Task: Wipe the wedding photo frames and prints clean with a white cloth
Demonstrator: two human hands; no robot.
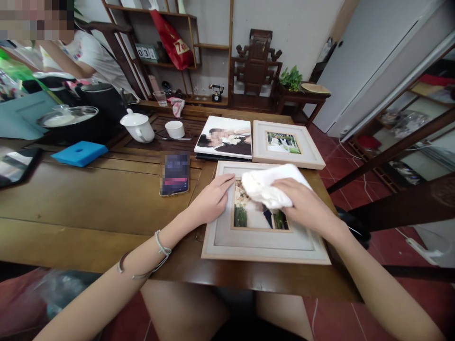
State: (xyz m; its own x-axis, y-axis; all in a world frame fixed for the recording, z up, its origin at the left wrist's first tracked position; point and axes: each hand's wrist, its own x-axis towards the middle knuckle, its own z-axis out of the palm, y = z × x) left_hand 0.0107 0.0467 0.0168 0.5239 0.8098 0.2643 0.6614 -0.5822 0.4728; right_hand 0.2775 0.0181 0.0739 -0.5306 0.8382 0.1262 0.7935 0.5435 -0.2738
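A pale picture frame point(263, 246) with a photo lies flat near the table's front edge. Resting on its left border is my left hand point(212, 199), open, with the fingers stretched towards the far side. My right hand point(298, 201) is closed on a white cloth point(265, 184), bunched up and pressed over the upper part of the photo. The cloth hides much of the picture and the frame's top right. Just beyond lie a second pale picture frame point(309, 149) and, left of it, a canvas photo print point(227, 137) stacked on something dark.
On the wooden table point(106, 199) are a phone point(175, 173), a blue block point(80, 153), a white lidded cup point(138, 127), a small white bowl point(175, 129) and a dark pot point(67, 121). Another person point(92, 57) sits at the far left. A dark chair stands at right.
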